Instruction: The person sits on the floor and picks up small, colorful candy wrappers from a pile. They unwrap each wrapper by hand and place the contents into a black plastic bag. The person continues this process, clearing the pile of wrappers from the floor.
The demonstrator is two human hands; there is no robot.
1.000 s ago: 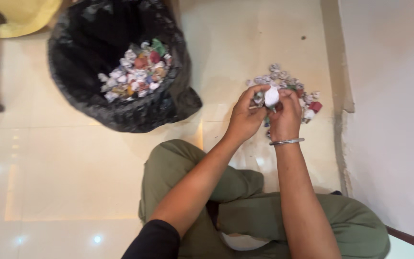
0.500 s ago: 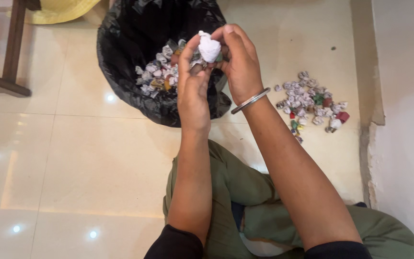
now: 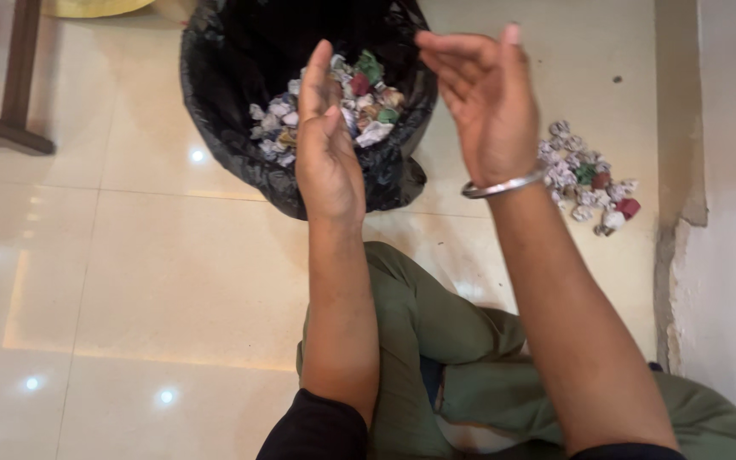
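A black plastic bag point(image 3: 232, 136) stands open on the tiled floor, holding several crumpled paper balls point(image 3: 359, 111) in white, grey, red and green. My left hand point(image 3: 327, 145) hovers over the bag's near rim, fingers apart and empty. My right hand point(image 3: 487, 102), with a metal bangle on the wrist, is raised over the bag's right edge, palm turned inward, fingers spread, holding nothing. A white crumpled ball point(image 3: 374, 133) lies on top of the heap between my hands. A second pile of crumpled balls point(image 3: 585, 175) sits on the floor to the right of my right wrist.
My legs in olive trousers point(image 3: 436, 341) are folded below my arms. A dark wooden furniture leg point(image 3: 10, 94) stands at the far left. A white wall point(image 3: 734, 213) with a worn lower edge runs down the right side. Glossy beige tiles point(image 3: 146, 281) cover the floor.
Both hands carried a white crumpled ball from the floor pile to over the bag, then opened. The ball has left my fingers and my hands have moved apart.
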